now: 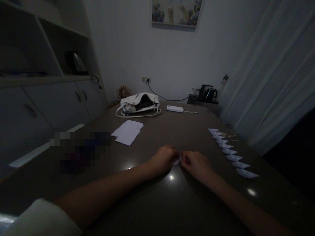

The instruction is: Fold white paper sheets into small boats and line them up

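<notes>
Near the middle of the table, my left hand (164, 159) and my right hand (196, 163) meet at a small piece of folded white paper (176, 161). Both hands pinch it with bent fingers, and most of the paper is hidden behind them. Off to the right, a slanting row of several folded paper boats (242, 165) runs away from me along the table. Beyond my left hand lies a loose pile of white paper sheets (129, 132).
At the far end of the brown table (152, 203) rest a white handbag (139, 104) and a white power bank (175, 108) with a short cable. A black kettle (209, 94) stands on a low stand behind. Cabinets (49, 101) line the left; a pale curtain (261, 72) hangs right.
</notes>
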Action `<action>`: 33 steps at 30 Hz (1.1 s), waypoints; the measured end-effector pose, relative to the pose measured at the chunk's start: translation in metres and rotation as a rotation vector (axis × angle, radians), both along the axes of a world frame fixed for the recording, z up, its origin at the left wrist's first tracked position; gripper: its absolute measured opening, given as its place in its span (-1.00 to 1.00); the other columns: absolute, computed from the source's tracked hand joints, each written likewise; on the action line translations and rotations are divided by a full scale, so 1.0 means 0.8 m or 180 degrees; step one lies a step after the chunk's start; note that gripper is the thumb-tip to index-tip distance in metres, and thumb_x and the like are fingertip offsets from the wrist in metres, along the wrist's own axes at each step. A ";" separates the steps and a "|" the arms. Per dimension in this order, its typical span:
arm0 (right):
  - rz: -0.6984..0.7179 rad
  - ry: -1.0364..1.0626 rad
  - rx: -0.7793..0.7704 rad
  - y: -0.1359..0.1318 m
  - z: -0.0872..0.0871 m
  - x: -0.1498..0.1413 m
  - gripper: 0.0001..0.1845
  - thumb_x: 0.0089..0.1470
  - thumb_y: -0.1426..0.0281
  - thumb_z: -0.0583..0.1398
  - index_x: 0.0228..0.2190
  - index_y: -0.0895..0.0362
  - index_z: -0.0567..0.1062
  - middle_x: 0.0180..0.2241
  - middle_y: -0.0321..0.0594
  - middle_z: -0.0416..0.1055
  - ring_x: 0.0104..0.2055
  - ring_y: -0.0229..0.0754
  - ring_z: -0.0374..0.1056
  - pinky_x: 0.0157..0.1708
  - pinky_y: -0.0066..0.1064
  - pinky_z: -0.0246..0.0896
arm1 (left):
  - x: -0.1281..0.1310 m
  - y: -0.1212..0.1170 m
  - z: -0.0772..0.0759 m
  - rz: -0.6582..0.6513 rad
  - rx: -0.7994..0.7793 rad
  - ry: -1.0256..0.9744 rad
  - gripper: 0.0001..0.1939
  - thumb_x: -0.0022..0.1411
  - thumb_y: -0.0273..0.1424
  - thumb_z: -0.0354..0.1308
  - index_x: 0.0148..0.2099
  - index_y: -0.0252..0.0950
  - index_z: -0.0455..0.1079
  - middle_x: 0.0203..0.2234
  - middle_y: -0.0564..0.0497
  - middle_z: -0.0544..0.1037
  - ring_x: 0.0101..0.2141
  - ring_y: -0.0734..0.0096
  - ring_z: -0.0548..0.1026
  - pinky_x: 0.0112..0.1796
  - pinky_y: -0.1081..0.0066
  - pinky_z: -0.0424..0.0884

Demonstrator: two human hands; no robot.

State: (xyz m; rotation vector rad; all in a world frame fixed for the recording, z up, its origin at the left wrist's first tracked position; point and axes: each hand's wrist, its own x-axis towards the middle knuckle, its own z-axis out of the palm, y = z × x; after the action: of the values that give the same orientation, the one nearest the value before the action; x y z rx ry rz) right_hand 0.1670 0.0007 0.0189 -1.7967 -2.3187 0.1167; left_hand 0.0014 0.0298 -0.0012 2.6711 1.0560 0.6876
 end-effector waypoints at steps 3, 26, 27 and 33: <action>-0.0027 0.0017 -0.0005 0.001 -0.001 0.004 -0.87 -0.01 0.45 0.15 -0.57 0.14 0.38 -0.55 -0.29 0.40 -0.50 -0.28 0.28 -0.55 -0.48 -0.20 | 0.000 0.000 0.000 0.0011 -0.0022 -0.0013 -0.79 0.24 -0.48 0.02 -0.26 -0.35 0.50 -0.45 -0.06 0.43 -0.39 0.39 0.42 -0.38 0.48 0.27; 0.0144 0.0457 -0.0071 0.003 -0.005 0.003 -0.84 -0.06 0.49 0.15 -0.62 0.16 0.34 -0.60 -0.32 0.34 -0.53 -0.31 0.24 -0.54 -0.50 -0.12 | 0.001 0.001 0.000 0.0008 0.0001 0.0009 -0.77 0.23 -0.52 -0.01 -0.32 -0.37 0.49 -0.48 -0.06 0.40 -0.40 0.38 0.40 -0.39 0.46 0.25; 0.0141 0.0492 -0.0091 0.005 -0.005 0.005 -0.84 -0.06 0.49 0.15 -0.63 0.16 0.34 -0.60 -0.32 0.33 -0.53 -0.31 0.23 -0.54 -0.50 -0.11 | 0.001 0.000 0.001 0.0009 -0.0027 0.0036 -0.78 0.23 -0.52 0.00 -0.32 -0.37 0.49 -0.48 -0.06 0.40 -0.40 0.38 0.40 -0.39 0.46 0.25; 0.0136 0.0700 -0.0137 0.011 -0.010 0.010 -0.83 -0.07 0.48 0.15 -0.65 0.16 0.34 -0.62 -0.32 0.32 -0.54 -0.31 0.23 -0.55 -0.51 -0.09 | 0.000 0.000 0.002 0.0028 -0.0082 0.0067 -0.78 0.22 -0.51 0.01 -0.32 -0.37 0.49 -0.48 -0.06 0.39 -0.41 0.39 0.39 -0.40 0.47 0.24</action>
State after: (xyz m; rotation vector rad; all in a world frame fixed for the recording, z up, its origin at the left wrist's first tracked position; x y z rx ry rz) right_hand 0.1748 0.0092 0.0107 -1.6609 -2.2148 0.3546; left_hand 0.0017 0.0296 0.0000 2.6591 1.0751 0.6446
